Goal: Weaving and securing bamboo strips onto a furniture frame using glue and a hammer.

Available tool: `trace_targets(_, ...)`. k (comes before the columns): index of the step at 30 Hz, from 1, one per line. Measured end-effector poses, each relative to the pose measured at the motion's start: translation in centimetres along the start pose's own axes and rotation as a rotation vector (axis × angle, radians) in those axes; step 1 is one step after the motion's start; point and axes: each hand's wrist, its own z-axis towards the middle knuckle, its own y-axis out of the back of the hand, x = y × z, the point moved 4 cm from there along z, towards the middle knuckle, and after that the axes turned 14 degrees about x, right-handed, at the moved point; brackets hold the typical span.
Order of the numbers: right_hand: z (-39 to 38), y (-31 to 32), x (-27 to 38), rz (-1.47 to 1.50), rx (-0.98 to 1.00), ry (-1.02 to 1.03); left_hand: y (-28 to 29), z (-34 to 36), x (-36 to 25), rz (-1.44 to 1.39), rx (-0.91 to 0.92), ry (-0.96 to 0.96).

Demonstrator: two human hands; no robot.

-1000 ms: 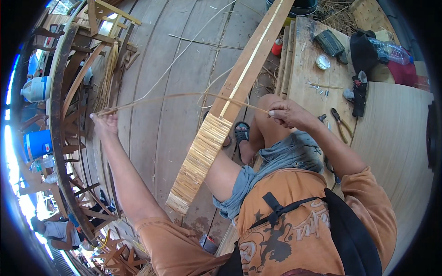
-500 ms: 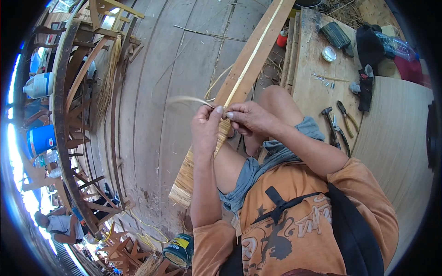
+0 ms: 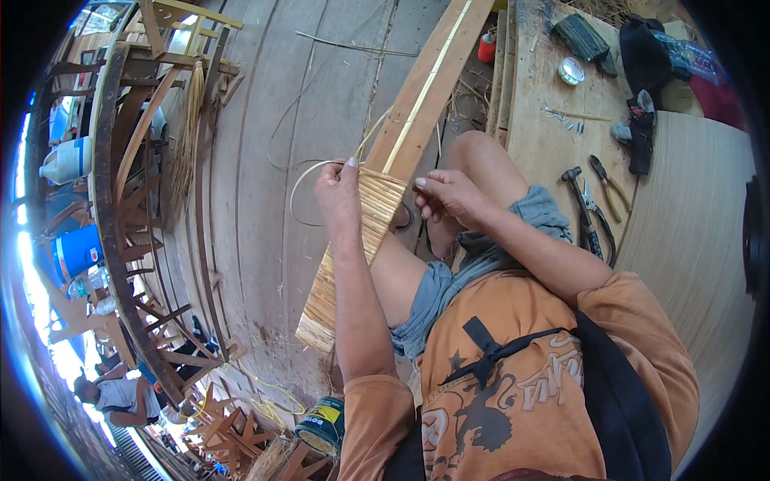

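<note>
A long wooden plank (image 3: pixel 451 60) runs away from me with a pale narrow strip (image 3: pixel 420 106) along its middle. Its near part is wrapped crosswise in tight rows of yellowish cane (image 3: pixel 380 196). At the left edge of this wrapping, my left hand (image 3: pixel 338 191) is closed, thumb against fingers, on a thin cane strip (image 3: pixel 298 186) that loops out to the left. My right hand (image 3: pixel 451 195) hovers just off the right edge, thumb and forefinger pinched together. Whether anything is in that pinch is too small to tell.
On the low wooden bench at right lie a hammer (image 3: pixel 581 204), cutters (image 3: pixel 597 220), pliers (image 3: pixel 609 186) and a round tin (image 3: pixel 571 71). A wooden frame (image 3: pixel 104 200) with fibre strands (image 3: pixel 192 120) stands left. A dark green bucket (image 3: pixel 322 425) is near my left elbow. Another person (image 3: pixel 124 397) sits far left.
My hands were together over the top of the wrapping and have come apart, left to the left edge, right to the right. The loose cane strip now curves in a loop at left.
</note>
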Motion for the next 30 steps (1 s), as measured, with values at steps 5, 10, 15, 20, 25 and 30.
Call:
trace_targets(5, 0.6, -0.8, 0.9, -0.057, -0.003, 0.010, 0.0, 0.0, 0.0, -0.023, -0.006, 0.012)
trace_targets(10, 1.4, -1.3, 1.5, -0.239, -0.078, 0.029, 0.1, 0.2, 0.2, 0.025, -0.008, 0.020)
trace_targets(15, 1.3, -1.6, 1.8, -0.371, -0.184, 0.018, 1.4, 2.4, 1.6, -0.084, 0.104, 0.154)
trace_targets(20, 1.4, -1.8, 1.3, -0.340, -0.203, 0.017, 4.4, 4.9, 1.6, -0.300, -0.173, 0.048)
trace_targets(25, 1.6, -1.8, 1.4, -0.343, -0.198, 0.024, 4.2, 4.7, -0.1, -0.117, -0.279, -0.258)
trace_targets(30, 1.5, -1.7, 2.2, -0.408, -0.221, 0.032, 5.3, 6.3, 2.9, 0.044, 0.191, 0.264)
